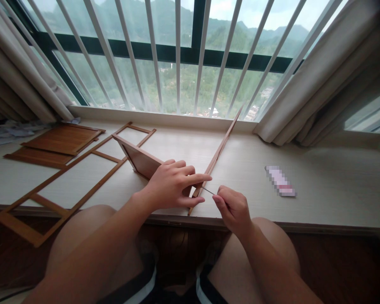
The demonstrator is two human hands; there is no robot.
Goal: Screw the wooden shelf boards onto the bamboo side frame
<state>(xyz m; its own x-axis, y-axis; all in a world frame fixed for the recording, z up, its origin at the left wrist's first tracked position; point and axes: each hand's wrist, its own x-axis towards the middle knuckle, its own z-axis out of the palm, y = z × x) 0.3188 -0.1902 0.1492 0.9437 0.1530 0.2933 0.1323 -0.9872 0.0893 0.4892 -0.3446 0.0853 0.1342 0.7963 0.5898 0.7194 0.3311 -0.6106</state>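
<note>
Left hand covers the near end of the wooden panel; contact with the wooden strip mostly hidden. Thin rod's rear end is buried in the right hand; tip too small to read. Pink item pixelated, unidentifiable. Papers cut by left edge. Both forearms cropped at bottom.

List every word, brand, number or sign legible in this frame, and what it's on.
None can be read.
Pink-and-white rectangular item at right on the windowsill: pixelated, any print unreadable.
Papers at far left: too blurred to read.
Tilted wooden panel, long wooden strips, ladder-like wooden frame, stacked wooden panels: no lettering visible.
</note>
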